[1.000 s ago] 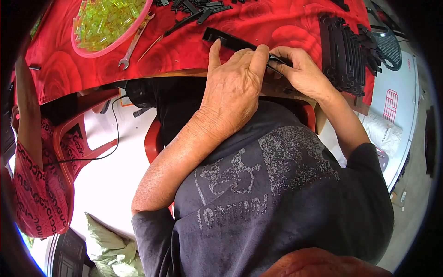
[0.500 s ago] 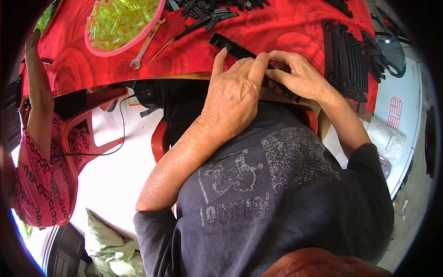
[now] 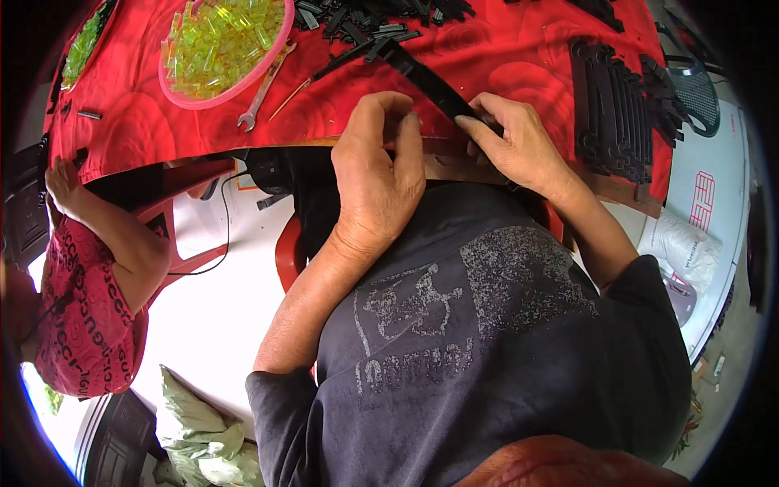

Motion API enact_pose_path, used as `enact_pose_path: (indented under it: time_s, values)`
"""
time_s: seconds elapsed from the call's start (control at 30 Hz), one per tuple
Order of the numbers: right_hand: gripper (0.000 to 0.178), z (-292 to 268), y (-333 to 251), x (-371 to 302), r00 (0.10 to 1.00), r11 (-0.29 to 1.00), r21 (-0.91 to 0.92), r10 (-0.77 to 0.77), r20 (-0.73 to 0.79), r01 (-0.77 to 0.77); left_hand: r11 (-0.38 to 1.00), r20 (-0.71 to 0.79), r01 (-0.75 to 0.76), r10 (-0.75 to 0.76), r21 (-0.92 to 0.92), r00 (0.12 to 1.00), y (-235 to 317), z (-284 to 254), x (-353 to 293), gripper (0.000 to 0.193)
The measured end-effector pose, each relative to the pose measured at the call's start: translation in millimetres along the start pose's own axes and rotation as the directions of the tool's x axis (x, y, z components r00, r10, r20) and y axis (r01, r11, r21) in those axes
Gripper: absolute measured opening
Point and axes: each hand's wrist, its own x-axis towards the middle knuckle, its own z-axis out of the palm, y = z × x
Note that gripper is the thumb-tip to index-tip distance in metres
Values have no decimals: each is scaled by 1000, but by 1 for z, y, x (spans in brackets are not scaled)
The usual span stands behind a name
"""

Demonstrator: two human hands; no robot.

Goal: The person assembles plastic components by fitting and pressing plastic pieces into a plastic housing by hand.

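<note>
My right hand (image 3: 523, 142) grips a long black plastic strip (image 3: 430, 88) between thumb and fingers, near its lower end. The strip lies slanted, its far end reaching up-left over the red cloth toward a heap of small black pieces (image 3: 357, 24). To the left of the strip and apart from it, my left hand (image 3: 377, 166) is raised at the table edge. Its index finger curls toward the thumb, the two tips close together. Whatever may be between those tips is hidden or too small to make out.
A pink-rimmed basket (image 3: 195, 104) holds clear yellow-green pieces. Beside it lie a wrench (image 3: 261, 97) and a thin stick (image 3: 290, 99). Long black strips (image 3: 608, 114) stand in a row at right. A co-worker in a red patterned top (image 3: 85, 312) sits at left, one hand by the table.
My left hand has come off the strip and moved left, fingers curling inward. My right hand keeps hold of the strip, which now shows more fully. The co-worker's arm has lowered.
</note>
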Motion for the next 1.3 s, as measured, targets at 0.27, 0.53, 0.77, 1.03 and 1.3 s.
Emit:
enact_pose_path:
  time_s: [0.27,0.53,0.77,1.03,1.3]
  values:
    - [26,14,-2,-2,980,949,315,32,-198,32,959,147,209,-182,-194,972,13,29,16,50]
    - [49,19,3,-2,947,967,245,18,-320,64,968,146,237,-224,-80,964,14,46,33,48]
    - [62,18,10,-6,958,925,367,7,-286,102,975,157,209,-195,-77,968,11,45,41,44]
    - [63,10,25,-6,969,628,769,92,-227,121,982,240,190,-184,-2,953,9,39,42,37]
    - [41,4,22,20,995,69,994,39,-90,87,990,319,119,-139,81,938,21,41,33,30]
